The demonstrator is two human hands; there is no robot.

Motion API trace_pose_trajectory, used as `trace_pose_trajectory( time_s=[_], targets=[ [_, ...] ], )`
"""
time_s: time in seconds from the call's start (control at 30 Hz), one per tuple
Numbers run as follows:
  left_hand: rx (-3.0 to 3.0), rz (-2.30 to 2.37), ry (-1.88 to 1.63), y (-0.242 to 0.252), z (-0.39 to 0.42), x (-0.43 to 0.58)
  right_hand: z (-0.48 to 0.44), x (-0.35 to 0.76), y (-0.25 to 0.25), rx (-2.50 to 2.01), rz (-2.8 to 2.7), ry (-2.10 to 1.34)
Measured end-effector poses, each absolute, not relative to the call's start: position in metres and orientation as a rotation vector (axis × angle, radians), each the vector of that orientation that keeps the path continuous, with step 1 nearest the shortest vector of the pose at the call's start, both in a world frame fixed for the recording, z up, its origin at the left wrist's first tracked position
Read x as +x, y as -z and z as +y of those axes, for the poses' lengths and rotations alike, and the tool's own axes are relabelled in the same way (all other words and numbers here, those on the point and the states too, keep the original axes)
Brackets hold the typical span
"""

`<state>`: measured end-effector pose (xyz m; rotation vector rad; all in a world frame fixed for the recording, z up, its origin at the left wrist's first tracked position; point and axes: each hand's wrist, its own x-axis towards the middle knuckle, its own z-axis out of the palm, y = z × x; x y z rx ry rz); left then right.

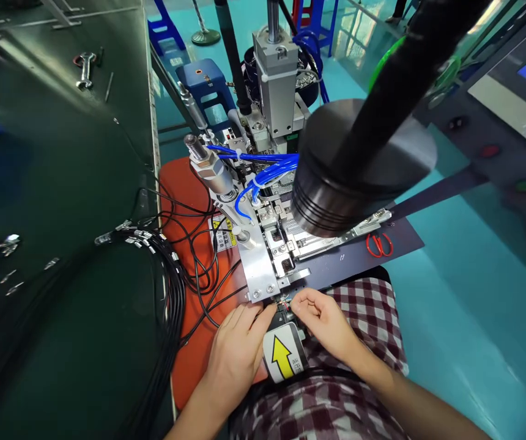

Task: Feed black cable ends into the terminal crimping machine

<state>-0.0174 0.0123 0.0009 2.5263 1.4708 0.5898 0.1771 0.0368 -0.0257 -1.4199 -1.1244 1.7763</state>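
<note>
At the front end of a metal machine [258,266], both hands meet over a small black fixture. My left hand [240,339] is closed, thumb and fingers together beside the fixture; a thin black cable runs toward it over the orange surface, but what the fingertips hold is too small to name. My right hand [325,318] pinches at the fixture's right side, near tiny coloured wire ends [285,304]. Just below the fingertips is a white plate with a yellow arrow [282,354].
A thick bundle of black cables [178,293] hangs over the green table's edge [156,146] at left. Wrenches [85,70] lie farther back. A large dark cylinder [336,183] hangs above the machine. Red-handled scissors [379,245] lie at right. Blue stool [205,82] behind.
</note>
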Motion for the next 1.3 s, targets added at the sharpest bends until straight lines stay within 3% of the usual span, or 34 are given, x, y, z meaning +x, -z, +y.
trace_pose_trajectory(
  time_s=[0.13, 0.33, 0.4, 0.77, 1.0, 1.17, 1.3],
  targets=[
    [2.655, 1.582, -0.476, -0.007, 0.007, -0.014, 0.029, 0.168, 0.022, -1.442, -1.082, -1.806],
    [2.617, 1.659, -0.33, -0.011, -0.002, 0.001, 0.032, 0.172, 0.007, -1.493, -1.745, -1.128],
    [2.603, 1.666, -0.345, -0.009, -0.003, 0.003, 0.035, 0.174, 0.004, -1.455, -1.819, -1.074],
    [2.495, 1.604, -0.504, -0.004, 0.0, -0.001, 0.048, 0.179, 0.028, -1.316, -1.025, -1.907],
    [2.443, 1.607, -0.509, -0.004, 0.0, 0.0, 0.05, 0.176, 0.028, -1.301, -1.013, -1.898],
    [2.459, 1.609, -0.519, -0.006, 0.001, 0.0, 0.051, 0.169, 0.024, -1.361, -1.169, -1.666],
    [2.468, 1.622, -0.529, -0.007, 0.002, 0.001, 0.052, 0.17, 0.024, -1.332, -1.18, -1.745]
  ],
)
